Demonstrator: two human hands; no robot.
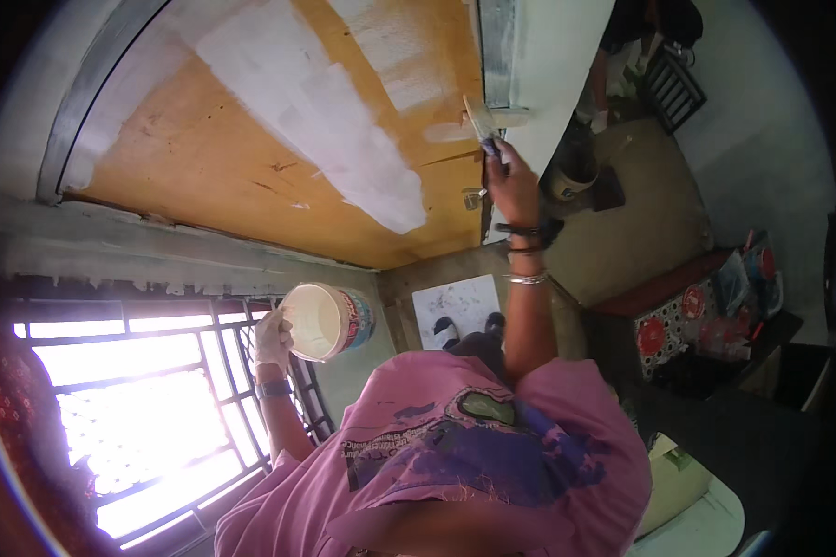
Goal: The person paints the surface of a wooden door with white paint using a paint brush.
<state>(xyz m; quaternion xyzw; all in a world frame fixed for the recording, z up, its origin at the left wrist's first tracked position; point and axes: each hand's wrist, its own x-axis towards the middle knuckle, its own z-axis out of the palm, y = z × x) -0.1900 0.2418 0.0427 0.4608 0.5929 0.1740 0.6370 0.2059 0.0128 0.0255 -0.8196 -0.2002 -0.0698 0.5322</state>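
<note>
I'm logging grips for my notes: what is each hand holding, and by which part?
The left hand holds a bucket by its rim; the right hand holds a paintbrush by its handle.

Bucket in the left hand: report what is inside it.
Inside the bucket, a pale, cream-white surface shows; whether that is paint or bare wall, I cannot tell. The left hand covers part of its left edge, hiding whatever lies behind.
</note>
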